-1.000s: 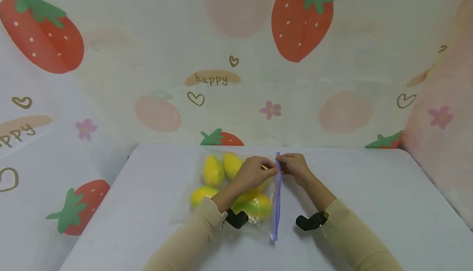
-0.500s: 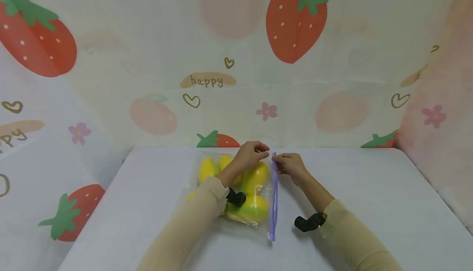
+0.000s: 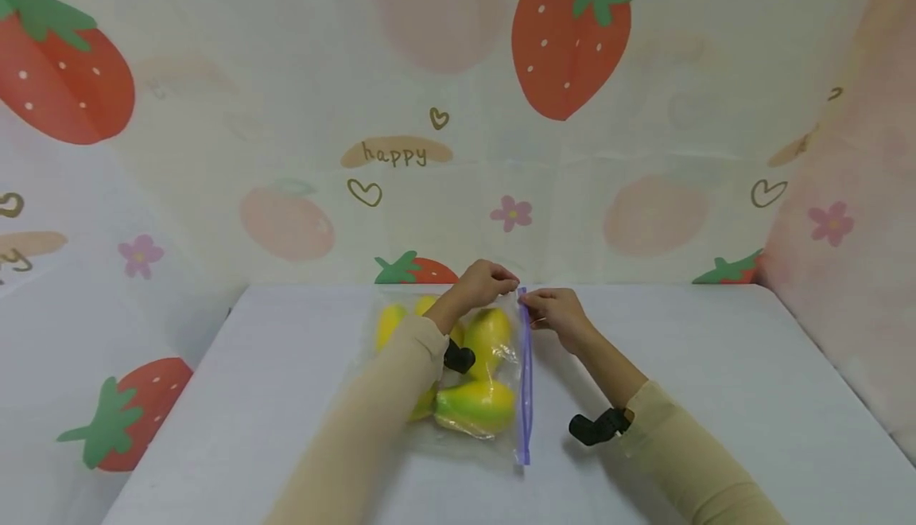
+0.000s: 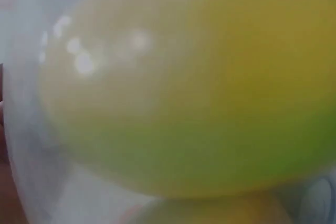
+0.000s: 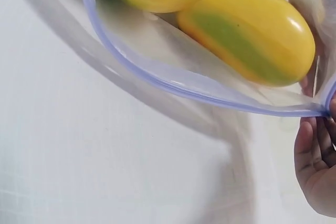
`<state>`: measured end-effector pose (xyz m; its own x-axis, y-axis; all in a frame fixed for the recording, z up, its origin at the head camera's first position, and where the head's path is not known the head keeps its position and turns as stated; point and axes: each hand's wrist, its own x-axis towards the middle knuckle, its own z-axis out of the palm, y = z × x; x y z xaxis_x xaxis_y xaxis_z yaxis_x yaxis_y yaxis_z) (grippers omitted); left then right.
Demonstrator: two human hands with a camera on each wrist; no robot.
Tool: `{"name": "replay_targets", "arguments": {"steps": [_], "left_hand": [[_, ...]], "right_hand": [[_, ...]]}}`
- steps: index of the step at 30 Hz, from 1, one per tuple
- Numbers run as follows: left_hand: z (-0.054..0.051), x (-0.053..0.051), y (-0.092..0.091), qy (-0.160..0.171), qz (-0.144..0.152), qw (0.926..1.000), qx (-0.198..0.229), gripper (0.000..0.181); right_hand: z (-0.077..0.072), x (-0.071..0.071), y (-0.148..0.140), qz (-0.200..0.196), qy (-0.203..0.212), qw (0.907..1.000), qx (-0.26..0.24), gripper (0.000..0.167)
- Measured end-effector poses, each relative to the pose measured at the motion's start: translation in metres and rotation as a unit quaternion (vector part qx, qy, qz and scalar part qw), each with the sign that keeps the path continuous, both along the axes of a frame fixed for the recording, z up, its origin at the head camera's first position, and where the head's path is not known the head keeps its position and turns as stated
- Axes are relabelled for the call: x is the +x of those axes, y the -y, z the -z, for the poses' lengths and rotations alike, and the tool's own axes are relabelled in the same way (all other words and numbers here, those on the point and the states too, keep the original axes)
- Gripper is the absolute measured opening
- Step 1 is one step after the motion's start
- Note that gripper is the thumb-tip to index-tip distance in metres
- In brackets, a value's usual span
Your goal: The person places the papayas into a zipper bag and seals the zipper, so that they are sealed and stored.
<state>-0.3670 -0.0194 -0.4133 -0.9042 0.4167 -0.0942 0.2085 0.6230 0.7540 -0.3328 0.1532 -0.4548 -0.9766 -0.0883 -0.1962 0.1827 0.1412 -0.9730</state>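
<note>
A clear zip bag (image 3: 465,447) with a purple zip strip (image 3: 525,398) lies on the white table, its mouth towards the right. Several yellow and green mangoes (image 3: 475,407) are inside it. At the strip's far end my right hand (image 3: 561,316) pinches the edge between thumb and fingers. Just left of it my left hand (image 3: 478,285) has its fingertips together at the bag's far corner, seemingly pinching the film. In the right wrist view the purple rim (image 5: 178,90) bows open around a mango (image 5: 252,32). One mango (image 4: 199,87) fills the left wrist view behind the film.
The white table (image 3: 680,350) extends on both sides of the bag. Behind it hangs a strawberry-print backdrop (image 3: 558,231). Black wrist cameras (image 3: 599,427) sit on both wrists, the left one low over the bag.
My left hand has moved away from the strip to the bag's far corner, and its fingers have closed together. My right hand keeps hold of the strip's far end.
</note>
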Motion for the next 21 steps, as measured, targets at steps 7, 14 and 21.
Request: {"name": "replay_targets", "arguments": {"steps": [7,14,21], "left_hand": [[0.002,-0.004,-0.001,0.002,0.025,0.9997,-0.005,0.028],[0.003,-0.002,-0.006,0.009,0.043,0.9990,-0.013,0.024],[0.001,0.001,-0.013,-0.007,0.032,0.9986,-0.042,0.023]], "right_hand": [[-0.002,0.003,-0.002,-0.021,0.000,0.9998,-0.005,0.036],[0.000,0.005,-0.008,-0.026,0.000,0.9996,0.009,0.037],[-0.005,0.005,-0.004,-0.005,-0.021,0.9992,0.034,0.034]]}}
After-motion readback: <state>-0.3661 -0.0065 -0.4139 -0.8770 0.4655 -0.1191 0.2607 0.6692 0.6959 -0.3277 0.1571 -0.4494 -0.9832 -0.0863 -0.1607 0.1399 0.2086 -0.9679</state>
